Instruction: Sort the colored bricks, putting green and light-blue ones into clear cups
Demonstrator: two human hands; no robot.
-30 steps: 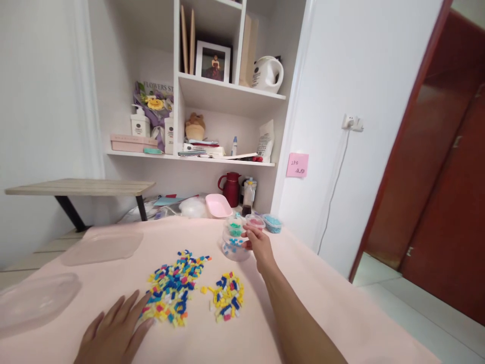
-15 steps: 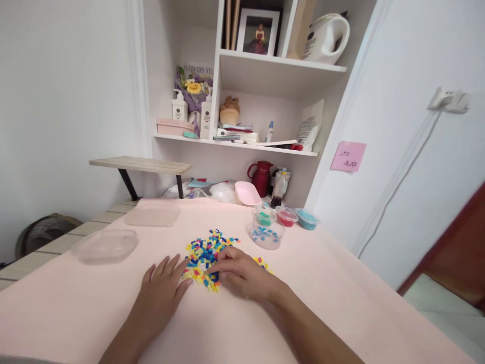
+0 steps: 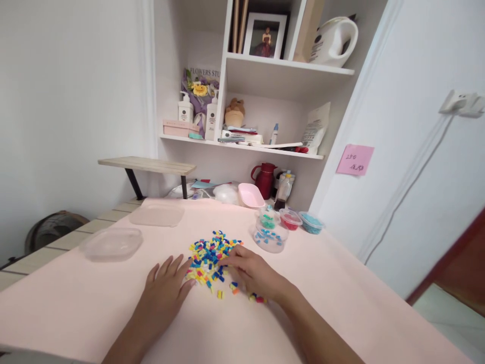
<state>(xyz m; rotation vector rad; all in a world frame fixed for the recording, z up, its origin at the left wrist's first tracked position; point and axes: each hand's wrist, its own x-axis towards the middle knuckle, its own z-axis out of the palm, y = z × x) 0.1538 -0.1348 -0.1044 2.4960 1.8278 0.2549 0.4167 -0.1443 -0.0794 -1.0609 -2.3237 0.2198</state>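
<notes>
Resting flat, fingers spread, left hand (image 3: pixel 166 283) touches the lower-left edge of the pile of coloured bricks (image 3: pixel 210 255) at frame centre. Right hand (image 3: pixel 252 273), fingers curled onto the pile's right edge, lies nearer; whether it pinches a brick cannot be told.

Two hands, left (image 3: pixel 166 285) and right (image 3: pixel 253 273), one heap of coloured bricks (image 3: pixel 210 253), four small tubs (image 3: pixel 269 237), two clear lids (image 3: pixel 111 242), one pink tray (image 3: pixel 250 194).
</notes>
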